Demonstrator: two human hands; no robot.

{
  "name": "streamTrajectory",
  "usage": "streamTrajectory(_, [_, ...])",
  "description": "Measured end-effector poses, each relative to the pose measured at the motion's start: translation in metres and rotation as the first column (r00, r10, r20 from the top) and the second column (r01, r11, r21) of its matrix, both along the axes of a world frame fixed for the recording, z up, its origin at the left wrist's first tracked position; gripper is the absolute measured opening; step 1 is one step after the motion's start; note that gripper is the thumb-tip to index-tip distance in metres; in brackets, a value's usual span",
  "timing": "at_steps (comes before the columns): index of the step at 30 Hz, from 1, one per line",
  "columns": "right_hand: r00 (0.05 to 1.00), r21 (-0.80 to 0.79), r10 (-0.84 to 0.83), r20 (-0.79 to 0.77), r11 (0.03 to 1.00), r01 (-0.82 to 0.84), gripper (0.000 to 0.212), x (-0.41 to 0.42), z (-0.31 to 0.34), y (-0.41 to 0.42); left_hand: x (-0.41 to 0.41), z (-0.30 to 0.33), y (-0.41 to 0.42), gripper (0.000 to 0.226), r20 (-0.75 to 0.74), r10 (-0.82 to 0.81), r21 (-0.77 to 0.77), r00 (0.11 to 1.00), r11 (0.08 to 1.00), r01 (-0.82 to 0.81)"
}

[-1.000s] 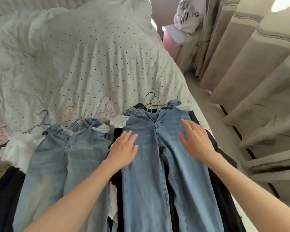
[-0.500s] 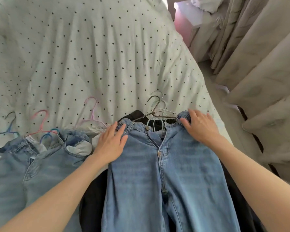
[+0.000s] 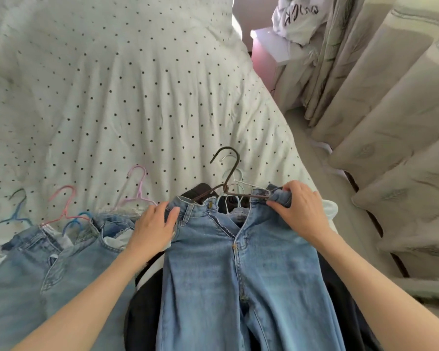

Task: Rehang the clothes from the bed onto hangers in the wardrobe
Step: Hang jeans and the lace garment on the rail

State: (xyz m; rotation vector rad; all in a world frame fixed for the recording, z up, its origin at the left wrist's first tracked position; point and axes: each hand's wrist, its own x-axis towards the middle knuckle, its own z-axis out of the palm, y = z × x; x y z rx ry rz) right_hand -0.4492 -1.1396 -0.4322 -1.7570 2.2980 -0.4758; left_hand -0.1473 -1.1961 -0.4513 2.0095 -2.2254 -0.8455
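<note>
Mid-blue jeans [image 3: 241, 279] lie flat, front side up, on the near part of the bed [image 3: 127, 102], legs running toward the camera and out of the bottom edge. Fly unzipped and spread open, brass waist button visible, light fading down the thighs. They lie on top of dark garments [image 3: 147, 295] that show at both sides. A dark wire hanger [image 3: 226, 173] runs through the waistband, hook upright and curled to the left; white hangers [image 3: 235, 196] sit just behind it inside the waist opening.

Left hand [image 3: 152, 229] is at the left end of the waistband, thumb on the denim, fingers curved over the edge; whether they actually pinch the fabric cannot be told. Right hand [image 3: 302, 211] grasps the right end of the waistband, fingers curled around bunched denim right where the hanger's arm ends.

To the left, two paler pairs of jeans [image 3: 61, 269] lie side by side, waistbands toward the far side. Pink hangers [image 3: 64, 201], a lilac hanger [image 3: 137, 183] and blue hangers [image 3: 15, 211] stick out beyond them onto the white black-dotted duvet. Right of the bed: beige curtains [image 3: 390, 122], a pink nightstand [image 3: 266, 57] with a white printed bag [image 3: 297, 19] on it.
</note>
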Motion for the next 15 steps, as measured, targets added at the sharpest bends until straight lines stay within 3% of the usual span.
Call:
streamTrajectory(5, [0.988, -0.076, -0.042, 0.148, 0.996, 0.053, 0.042, -0.005, 0.046, 0.039, 0.002, 0.054, 0.025, 0.054, -0.151, -0.011, -0.155, 0.988, 0.988, -0.013])
streamTrajectory(10, [0.991, -0.124, -0.041, 0.131, 0.991, 0.057, 0.049, -0.006, 0.107, 0.088, -0.012, 0.123, 0.057, 0.038, -0.254, -0.143, -0.292, 0.957, 0.954, 0.065])
streamTrajectory(15, [0.977, -0.191, -0.167, 0.133, 0.963, 0.191, 0.046, 0.000, 0.179, 0.165, -0.024, 0.187, 0.094, 0.033, -0.319, -0.298, -0.387, 0.900, 0.907, 0.163])
